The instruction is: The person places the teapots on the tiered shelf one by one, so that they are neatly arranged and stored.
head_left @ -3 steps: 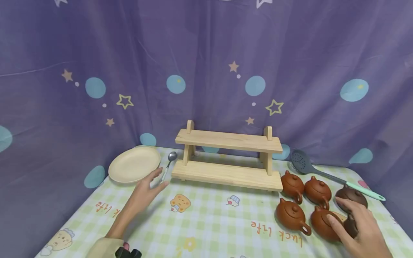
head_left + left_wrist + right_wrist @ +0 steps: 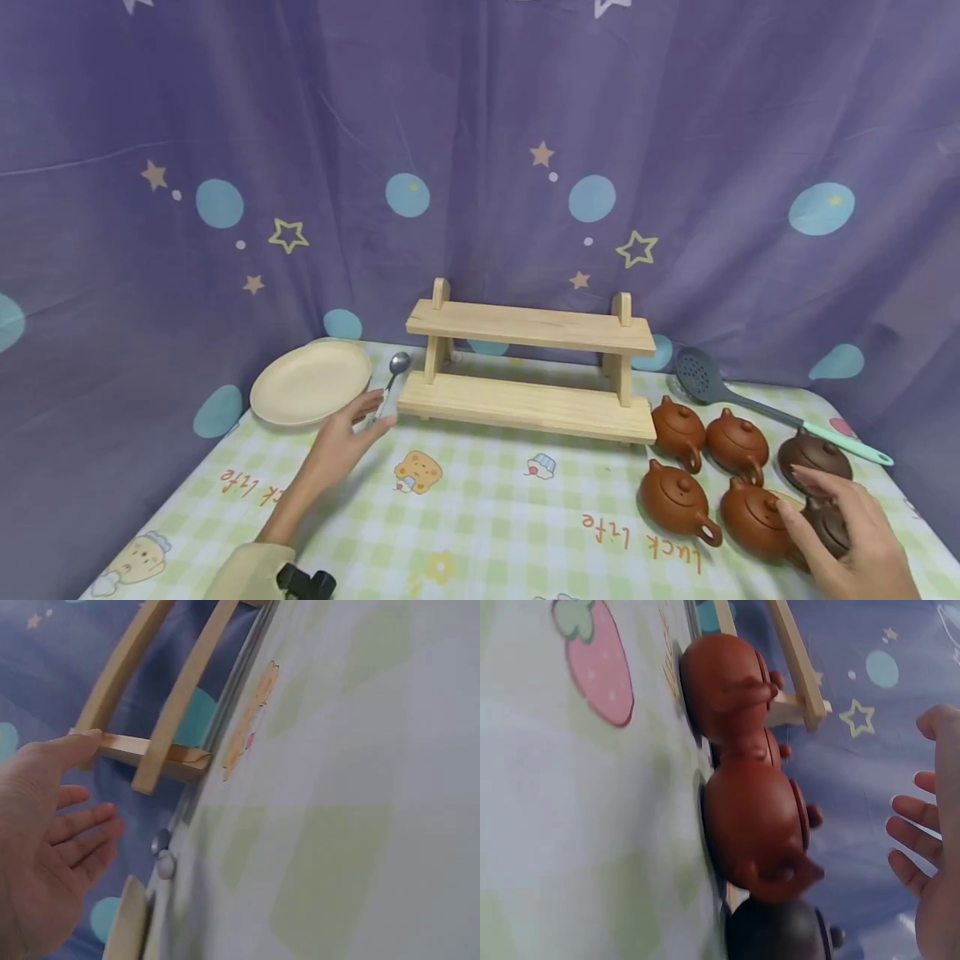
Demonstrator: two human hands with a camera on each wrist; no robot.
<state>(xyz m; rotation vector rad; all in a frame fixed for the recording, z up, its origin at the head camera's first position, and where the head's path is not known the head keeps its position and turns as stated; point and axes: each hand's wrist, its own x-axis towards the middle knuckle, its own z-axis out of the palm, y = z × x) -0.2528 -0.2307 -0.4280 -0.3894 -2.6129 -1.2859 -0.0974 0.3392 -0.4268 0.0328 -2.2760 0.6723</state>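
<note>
1. Zero things held in the right hand: fingers relaxed, thumb well parted from them, just above the near dark teapot.
2. Nothing held in the left hand either: fingers loosely extended, thumb apart, near the handle of the spoon.
3. Nearest the right hand, two dark teapots, upright, one behind the other at the right of the group.
4. Just left of these, four brown teapots, upright in two rows of two, lids on.
5. Behind the teapots, a skimmer with a mint handle, lying slantwise.
6. Farther back, between the hands, a two-tier wooden rack; just beside its right end, one brown teapot.
7. Left of the spoon, a cream plate.
8. Underneath, a checked cloth; behind, a purple curtain.
</note>
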